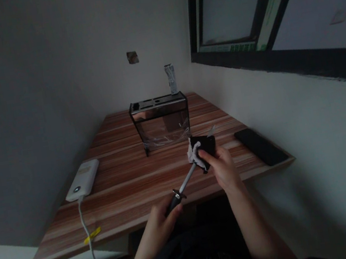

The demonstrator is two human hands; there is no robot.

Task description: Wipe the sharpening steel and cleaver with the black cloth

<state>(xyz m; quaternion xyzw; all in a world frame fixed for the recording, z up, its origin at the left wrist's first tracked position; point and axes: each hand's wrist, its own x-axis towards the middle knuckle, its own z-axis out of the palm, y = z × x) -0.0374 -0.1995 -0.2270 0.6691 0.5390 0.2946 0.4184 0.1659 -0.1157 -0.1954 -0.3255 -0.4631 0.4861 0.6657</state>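
Note:
My left hand is closed around the black handle of a honing steel, whose grey rod slants up and to the right past a metal guard. My right hand is closed on a crumpled white cloth and a flat black piece, pressed together around the rod's upper part. Beyond the black piece a pale pointed tip sticks out; whether it belongs to the rod I cannot tell. Behind the hands stands a knife block with clear sides, a black frame and a slotted top.
A crinkled silvery strip stands upright at the block's right end. On the wooden table lie a white power bank with a cable at left and a black phone at right. Yellow tape is near the front edge. Walls border the table.

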